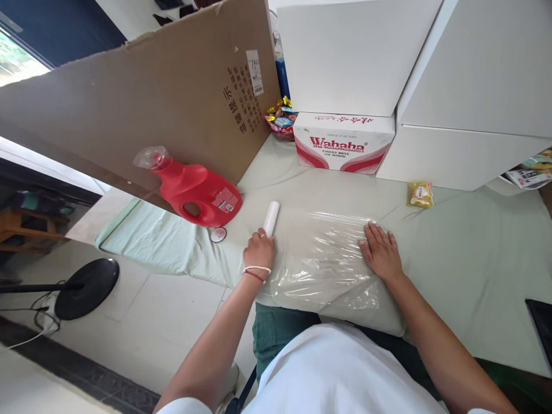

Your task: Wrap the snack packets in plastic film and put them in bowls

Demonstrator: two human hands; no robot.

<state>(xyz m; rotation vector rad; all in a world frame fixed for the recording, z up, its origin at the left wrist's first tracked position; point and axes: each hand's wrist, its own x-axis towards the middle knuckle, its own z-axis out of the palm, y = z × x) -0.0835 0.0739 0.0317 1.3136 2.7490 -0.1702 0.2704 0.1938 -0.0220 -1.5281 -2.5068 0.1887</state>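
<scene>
A sheet of clear plastic film [319, 259], wrinkled and glossy, lies on the table in front of me, its near part close to the table's front edge. My left hand [259, 248] is closed round the near end of a white roll [271, 217] at the sheet's left side. Whether the sheet is joined to that roll I cannot tell. My right hand [381, 250] rests flat on the sheet's right edge with its fingers stretched out. Left of the roll stands a red detergent jug [202, 181] with a clear cap, and a small round disc [218, 234] lies below it.
A large cardboard sheet [172, 86] stands at the back left. Behind the film are a white Wahaha box [342, 144], a bowl of wrapped sweets [282, 123] and white cabinets [353, 57]. A small yellow packet [420, 195] lies to the right. A dark flat object [541, 325] sits at the right edge.
</scene>
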